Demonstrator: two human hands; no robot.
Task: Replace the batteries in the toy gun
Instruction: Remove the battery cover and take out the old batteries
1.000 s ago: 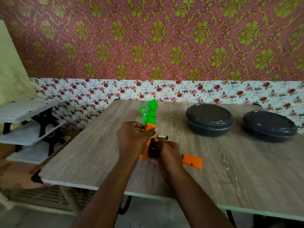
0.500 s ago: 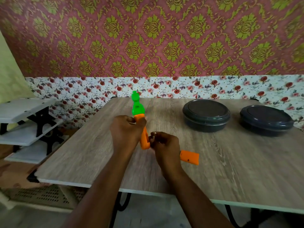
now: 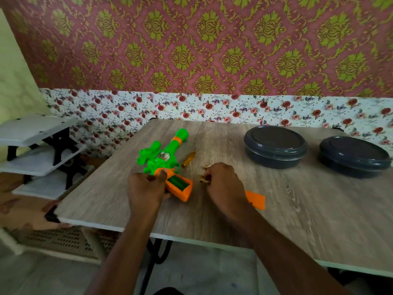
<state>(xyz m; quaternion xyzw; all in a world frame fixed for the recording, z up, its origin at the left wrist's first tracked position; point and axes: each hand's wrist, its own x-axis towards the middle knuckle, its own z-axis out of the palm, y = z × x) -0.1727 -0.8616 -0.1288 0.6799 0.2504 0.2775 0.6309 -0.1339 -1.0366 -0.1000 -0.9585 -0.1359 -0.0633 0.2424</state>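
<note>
The green and orange toy gun (image 3: pixel 163 158) lies on its side on the wooden table (image 3: pixel 297 205), barrel pointing away. Its orange grip (image 3: pixel 180 186) shows an open, empty battery compartment facing up. My left hand (image 3: pixel 146 188) holds the gun at the grip. My right hand (image 3: pixel 223 184) is closed around small batteries (image 3: pixel 205 177), whose gold ends stick out at the fingers. The orange battery cover (image 3: pixel 256 200) lies on the table just right of my right wrist, partly hidden by it.
A small brass-coloured screwdriver (image 3: pixel 189 159) lies beside the gun. Two dark round lidded containers (image 3: pixel 275 149) (image 3: pixel 355 156) stand at the back right. White shelves (image 3: pixel 36 152) stand off the table's left edge. The patterned wall is right behind the table.
The gun went from upright in my left hand to lying flat on the table with the compartment up. My right hand moved off the grip to the right, holding the batteries.
</note>
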